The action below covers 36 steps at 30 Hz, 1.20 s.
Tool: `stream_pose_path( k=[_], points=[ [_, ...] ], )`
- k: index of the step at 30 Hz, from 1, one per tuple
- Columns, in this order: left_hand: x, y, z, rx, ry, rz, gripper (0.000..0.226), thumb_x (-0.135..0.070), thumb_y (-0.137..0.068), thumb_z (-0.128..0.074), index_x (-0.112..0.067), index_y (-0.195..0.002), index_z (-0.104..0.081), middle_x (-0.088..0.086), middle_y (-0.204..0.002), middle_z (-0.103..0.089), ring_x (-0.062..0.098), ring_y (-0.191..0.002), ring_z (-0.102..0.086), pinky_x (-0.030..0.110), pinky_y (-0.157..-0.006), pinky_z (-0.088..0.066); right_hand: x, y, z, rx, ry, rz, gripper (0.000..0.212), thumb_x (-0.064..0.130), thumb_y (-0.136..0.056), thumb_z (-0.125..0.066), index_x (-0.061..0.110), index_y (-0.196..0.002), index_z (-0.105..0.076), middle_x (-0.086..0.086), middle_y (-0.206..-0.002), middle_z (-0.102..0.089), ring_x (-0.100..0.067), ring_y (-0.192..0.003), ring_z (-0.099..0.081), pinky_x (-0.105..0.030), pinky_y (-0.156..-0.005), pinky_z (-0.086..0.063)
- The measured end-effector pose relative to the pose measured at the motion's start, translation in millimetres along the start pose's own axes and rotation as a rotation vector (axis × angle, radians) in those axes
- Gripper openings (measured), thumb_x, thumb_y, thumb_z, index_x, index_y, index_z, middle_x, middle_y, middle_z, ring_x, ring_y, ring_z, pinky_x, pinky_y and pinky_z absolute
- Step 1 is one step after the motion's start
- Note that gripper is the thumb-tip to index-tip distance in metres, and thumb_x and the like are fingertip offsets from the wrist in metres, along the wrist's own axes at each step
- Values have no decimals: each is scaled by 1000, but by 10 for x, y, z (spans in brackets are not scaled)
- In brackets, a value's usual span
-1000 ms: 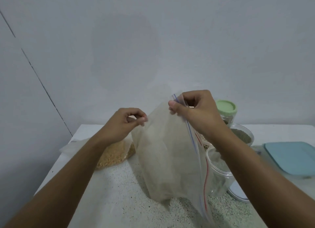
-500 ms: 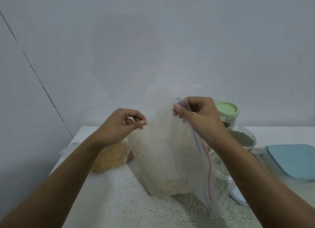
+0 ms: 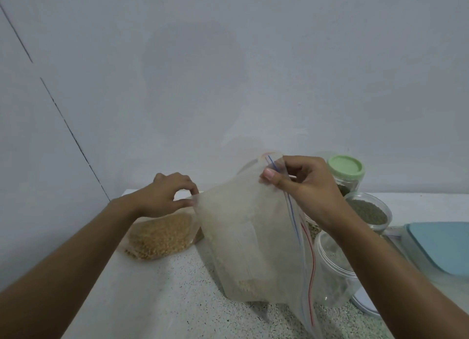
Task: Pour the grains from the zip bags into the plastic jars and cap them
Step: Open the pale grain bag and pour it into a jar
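While one green-lidded jar [image 3: 346,171] looks capped already, plenty's left I'd say: left hand [image 3: 165,199] and right hand [image 3: 304,186] each pinch the top of a nearly empty zip bag [image 3: 248,237], held just beside an uncapped clear jar [image 3: 332,270], and a full yellow-grain bag [image 3: 162,234] lies untouched at left.

Zip bag [image 3: 243,237]: thin cloudy plastic; table [image 3: 157,300]: matt speckled stone.

- The left hand [image 3: 162,199] has dropped lower and drawn away from the right hand [image 3: 304,186].
- The zip bag [image 3: 243,237] is now stretched wider between them.
- A small heap of pale grains [image 3: 251,285], not visible a second ago, shows at the bag's bottom.
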<state>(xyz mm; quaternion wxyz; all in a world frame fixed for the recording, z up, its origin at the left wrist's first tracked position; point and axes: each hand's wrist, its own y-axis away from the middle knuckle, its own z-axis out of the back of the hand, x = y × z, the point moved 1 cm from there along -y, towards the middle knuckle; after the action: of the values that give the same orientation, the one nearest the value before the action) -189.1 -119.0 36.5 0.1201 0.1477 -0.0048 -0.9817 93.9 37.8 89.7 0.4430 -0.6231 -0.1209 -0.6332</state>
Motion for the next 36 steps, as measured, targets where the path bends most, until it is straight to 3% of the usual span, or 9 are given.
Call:
stream_pose_path(
  k=[4, 7, 11, 18, 21, 24, 28, 31, 36],
  points=[
    [-35, 56, -119, -111, 167, -11, 7, -40, -102, -56, -41, -102, -63, -31, -114, -61, -5, -112, -53, 34, -101, -39, -55, 27, 4, -63, -70, -35, 14, 5, -93, -70, 5, -79, -74, -12, -78, -74, -13, -79, -74, -20, -65, -53],
    [-189, 181, -151, -208, 365, -16, 18, -19, -102, -60, -35, -98, -67, -26, -110, -66, -5, -108, -58, 17, -88, -38, -77, 44, 28, -88, -114, -37, 14, 5, -92, -70, -1, -80, -73, -14, -75, -73, -14, -73, -73, -24, -62, -55],
    [-461, 245, -172, -215, 323, -163, 20, -9, -101, -58, -27, -102, -68, -18, -105, -67, 4, -105, -61, 11, -87, -42, -63, 45, 2, -63, -113, -22, 17, 2, -93, -69, -6, -79, -71, -23, -76, -70, -15, -69, -70, -27, -59, -54],
    [-191, 301, -202, -260, 469, 80, 19, -20, -102, -60, -36, -95, -68, -16, -102, -70, 5, -96, -64, 29, -83, -51, -76, 36, -15, -80, -113, -3, 17, 2, -92, -70, -2, -76, -72, -22, -75, -70, -15, -68, -70, -26, -59, -53],
    [-188, 389, -379, -326, 802, 209, 9, -24, -101, -61, -26, -103, -69, -3, -103, -73, 15, -99, -70, 30, -86, -56, -79, 43, -5, -58, -133, -3, 17, -1, -92, -69, -2, -75, -72, -12, -70, -71, -14, -68, -69, -26, -62, -53],
    [-184, 440, -464, -289, 943, 233, 27, -20, -94, -70, -22, -120, -67, 1, -107, -76, 16, -101, -73, 30, -89, -57, -85, 56, -15, -41, -179, -9, 14, -2, -91, -68, -7, -78, -72, -8, -70, -71, -13, -68, -70, -26, -63, -54],
    [-140, 425, -557, -413, 1024, 309, 14, -11, -93, -70, -6, -105, -74, 9, -97, -79, 32, -97, -73, 23, -79, -59, -96, 78, -27, -48, -194, -28, 13, 3, -92, -69, -8, -86, -73, -9, -74, -72, -14, -74, -72, -27, -63, -56],
    [-190, 418, -609, -464, 1154, 302, 16, -8, -92, -69, 5, -100, -73, 20, -96, -77, 36, -97, -70, 22, -77, -60, -78, 103, -36, -68, -176, -34, 13, 8, -91, -70, 2, -81, -74, -4, -72, -73, -16, -75, -71, -28, -62, -54],
    [-307, 475, -460, -488, 1317, 136, 51, -43, -70, -88, -4, -101, -76, 18, -105, -73, 26, -98, -72, 30, -84, -59, 134, 174, -82, -34, -283, 12, 16, 18, -83, -70, 6, -74, -74, -9, -70, -70, -17, -67, -67, -25, -57, -51]
  ],
)
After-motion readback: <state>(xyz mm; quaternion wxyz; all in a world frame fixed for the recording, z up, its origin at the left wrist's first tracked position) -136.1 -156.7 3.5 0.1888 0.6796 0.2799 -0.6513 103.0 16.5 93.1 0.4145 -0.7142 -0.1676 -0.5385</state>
